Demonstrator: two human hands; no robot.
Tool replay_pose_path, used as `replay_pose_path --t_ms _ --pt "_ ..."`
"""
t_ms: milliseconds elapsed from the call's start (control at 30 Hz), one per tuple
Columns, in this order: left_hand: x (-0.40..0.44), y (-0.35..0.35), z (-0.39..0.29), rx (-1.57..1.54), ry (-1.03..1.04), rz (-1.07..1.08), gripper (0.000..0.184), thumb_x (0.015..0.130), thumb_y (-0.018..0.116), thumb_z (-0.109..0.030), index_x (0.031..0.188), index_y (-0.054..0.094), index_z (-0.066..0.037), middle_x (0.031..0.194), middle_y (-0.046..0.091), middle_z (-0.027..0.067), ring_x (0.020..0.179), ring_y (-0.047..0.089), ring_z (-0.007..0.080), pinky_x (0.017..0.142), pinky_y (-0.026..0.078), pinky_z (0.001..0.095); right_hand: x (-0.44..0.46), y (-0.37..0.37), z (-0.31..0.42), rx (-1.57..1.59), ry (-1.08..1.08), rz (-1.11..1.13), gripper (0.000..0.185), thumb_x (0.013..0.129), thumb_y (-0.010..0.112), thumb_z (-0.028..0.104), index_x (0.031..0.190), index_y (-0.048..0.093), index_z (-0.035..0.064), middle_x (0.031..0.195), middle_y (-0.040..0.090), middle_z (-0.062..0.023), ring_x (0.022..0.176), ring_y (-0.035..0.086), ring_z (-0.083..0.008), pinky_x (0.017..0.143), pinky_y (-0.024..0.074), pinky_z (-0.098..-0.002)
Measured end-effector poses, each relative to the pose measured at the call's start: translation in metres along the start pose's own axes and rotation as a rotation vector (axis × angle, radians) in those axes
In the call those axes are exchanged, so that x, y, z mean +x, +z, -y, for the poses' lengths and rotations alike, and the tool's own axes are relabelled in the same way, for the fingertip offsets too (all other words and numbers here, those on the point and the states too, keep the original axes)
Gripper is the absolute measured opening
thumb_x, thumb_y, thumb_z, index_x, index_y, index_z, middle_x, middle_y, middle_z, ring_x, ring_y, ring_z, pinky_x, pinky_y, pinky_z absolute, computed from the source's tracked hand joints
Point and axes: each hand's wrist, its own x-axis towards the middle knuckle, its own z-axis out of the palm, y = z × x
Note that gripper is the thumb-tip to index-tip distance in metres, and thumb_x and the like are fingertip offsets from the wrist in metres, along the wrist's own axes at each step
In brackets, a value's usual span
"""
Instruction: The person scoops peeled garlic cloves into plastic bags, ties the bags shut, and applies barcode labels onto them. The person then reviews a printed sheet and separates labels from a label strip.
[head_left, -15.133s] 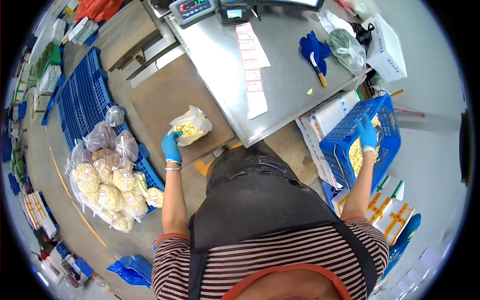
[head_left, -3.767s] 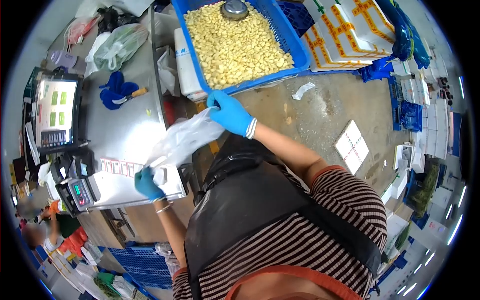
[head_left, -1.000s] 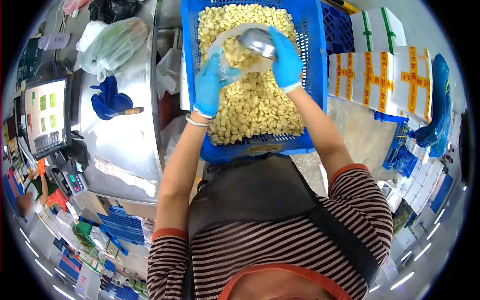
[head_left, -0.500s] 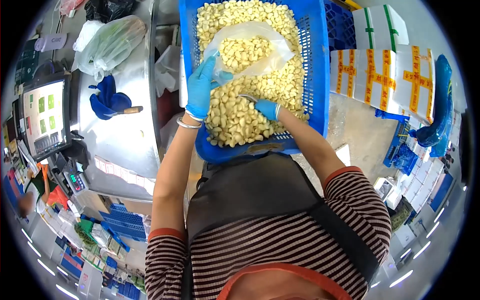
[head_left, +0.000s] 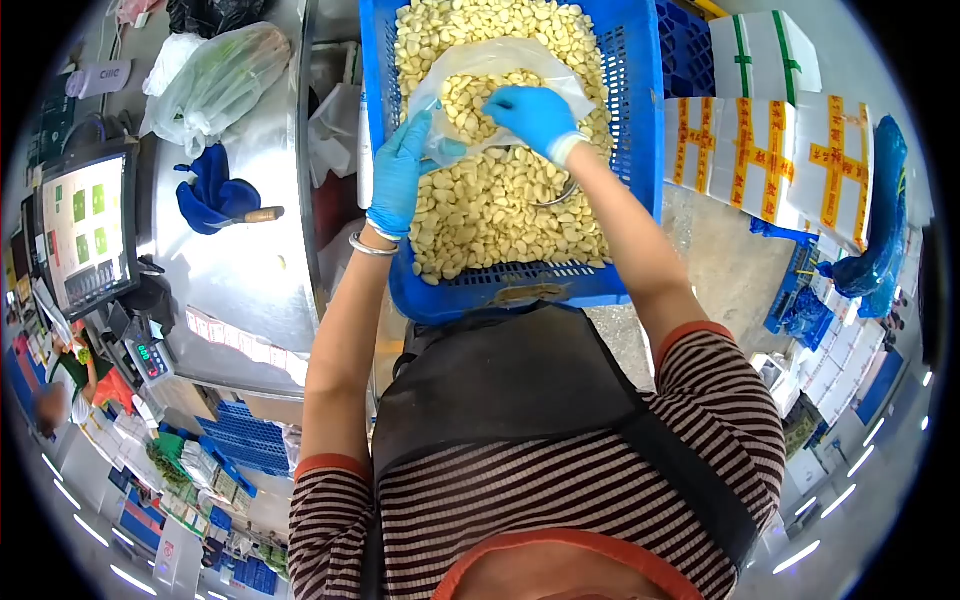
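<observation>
A blue basket holds a heap of pale yellow pieces that look like peeled cloves. Over the heap lies a clear plastic bag, its mouth spread, with some pieces inside. My left hand, in a blue glove, grips the bag's left edge between thumb and fingers. My right hand, also gloved, is over the bag's opening with its fingers pinched together; what they hold is hidden. Below that wrist, the rim of a metal bowl shows among the pieces, mostly covered.
On the left is a metal table with a knife on blue cloth, plastic bags, a label strip and a screen. Taped white boxes stand at the right. Another person is at far left.
My right hand has let go of the metal bowl, left it among the pieces and moved up to the bag's opening. My left hand still holds the bag, now with pieces in it.
</observation>
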Motion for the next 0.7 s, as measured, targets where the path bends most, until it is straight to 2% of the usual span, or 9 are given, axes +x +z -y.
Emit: replay_pose_path --t_ms 133,233,267,367,467,567,600,633,700 --pt "0.003 -0.006 0.004 0.043 -0.053 -0.039 0.041 0.104 0.051 -0.030 0.136 0.057 -0.006 0.114 0.068 0.0088 0.098 0.070 0.0198 0.084 0.058 0.0316 0.072 0.062 0.007 -0.188 0.189 -0.064 0.033 0.090 0.060 0.042 0.096 0.075 0.0125 0.096 0.072 -0.0128 0.086 0.068 -0.0335 0.077 0.0540 -0.0450" --pt "0.006 -0.011 0.013 0.040 -0.022 -0.056 0.040 0.104 0.052 -0.030 0.136 0.058 -0.007 0.111 0.069 0.0091 0.098 0.070 0.0188 0.084 0.058 0.0302 0.079 0.072 0.008 -0.124 0.173 -0.126 0.033 0.087 0.064 0.042 0.091 0.076 0.0114 0.094 0.072 -0.0136 0.085 0.069 -0.0332 0.078 0.0541 -0.0442" --pt "0.005 -0.011 0.014 0.038 -0.032 -0.054 0.040 0.104 0.052 -0.030 0.135 0.058 -0.007 0.110 0.069 0.0092 0.098 0.070 0.0187 0.084 0.058 0.0301 0.077 0.070 0.005 -0.113 0.181 -0.135 0.032 0.085 0.067 0.041 0.090 0.076 0.0114 0.091 0.073 -0.0127 0.083 0.069 -0.0321 0.077 0.0546 -0.0411" --pt "0.005 -0.010 0.009 0.027 -0.039 -0.050 0.039 0.104 0.052 -0.030 0.134 0.059 -0.006 0.108 0.070 0.0088 0.097 0.070 0.0184 0.084 0.057 0.0298 0.055 0.037 -0.008 0.226 0.037 -0.131 0.032 0.085 0.068 0.042 0.089 0.076 0.0113 0.089 0.073 -0.0103 0.078 0.069 -0.0273 0.075 0.0547 -0.0370" --pt "0.001 -0.007 0.007 0.021 -0.041 -0.027 0.040 0.103 0.052 -0.030 0.133 0.059 -0.005 0.108 0.070 0.0079 0.096 0.070 0.0183 0.084 0.057 0.0297 0.049 -0.006 -0.006 0.342 0.027 -0.095 0.028 0.092 0.061 0.036 0.101 0.076 0.0131 0.089 0.075 -0.0074 0.075 0.069 -0.0180 0.075 0.0549 -0.0331" --pt "0.002 -0.003 0.002 0.005 -0.040 0.013 0.040 0.104 0.052 -0.030 0.133 0.059 -0.004 0.109 0.070 0.0079 0.096 0.070 0.0186 0.085 0.056 0.0296 0.059 0.003 0.004 0.083 0.046 0.000 0.026 0.096 0.057 0.032 0.104 0.075 0.0156 0.092 0.074 -0.0071 0.077 0.069 -0.0200 0.077 0.0549 -0.0343" --pt "0.002 -0.002 0.000 0.001 -0.049 -0.001 0.040 0.104 0.051 -0.030 0.134 0.059 -0.004 0.109 0.070 0.0082 0.095 0.070 0.0187 0.085 0.056 0.0296 0.062 0.021 0.002 -0.178 -0.199 -0.139 0.024 0.096 0.054 0.029 0.107 0.074 0.0180 0.099 0.074 -0.0075 0.082 0.070 -0.0247 0.079 0.0548 -0.0368" --pt "0.001 -0.002 -0.001 -0.001 -0.060 -0.021 0.041 0.104 0.051 -0.030 0.134 0.059 -0.004 0.109 0.070 0.0085 0.095 0.070 0.0189 0.085 0.056 0.0297 0.067 0.035 -0.002 -0.263 -0.155 0.023 0.025 0.095 0.054 0.026 0.111 0.072 0.0198 0.104 0.072 -0.0088 0.090 0.069 -0.0288 0.080 0.0543 -0.0388" --pt "0.002 -0.007 0.005 0.010 -0.067 -0.038 0.041 0.103 0.052 -0.031 0.132 0.059 -0.003 0.105 0.070 0.0097 0.095 0.071 0.0194 0.084 0.056 0.0298 0.072 0.063 -0.007 -0.316 -0.263 -0.110 0.026 0.094 0.054 0.023 0.113 0.070 0.0191 0.105 0.071 -0.0105 0.095 0.068 -0.0289 0.081 0.0541 -0.0397"
